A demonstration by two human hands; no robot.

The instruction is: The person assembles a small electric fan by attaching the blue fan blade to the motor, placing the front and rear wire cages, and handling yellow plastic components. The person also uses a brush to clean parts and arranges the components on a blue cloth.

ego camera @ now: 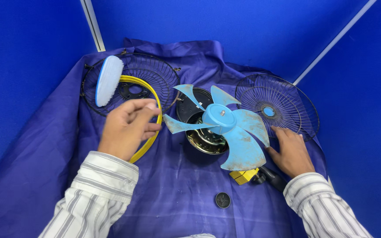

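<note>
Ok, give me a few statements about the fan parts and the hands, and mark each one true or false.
1. The blue fan blade sits on the motor. True.
2. The brush lies on the right wire grille. False: it rests on the left grille.
3. The right hand rests flat on the purple cloth beside the blade. True.
4. The left hand grips the brush. False: it is over the yellow ring.
5. The small black cap sits on the blade hub. False: it lies on the cloth.

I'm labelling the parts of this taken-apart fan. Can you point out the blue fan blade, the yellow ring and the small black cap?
blue fan blade [220, 118], head view, on its round hub.
yellow ring [146, 150], head view, on its lower right arc.
small black cap [222, 200], head view, on its centre.
</note>
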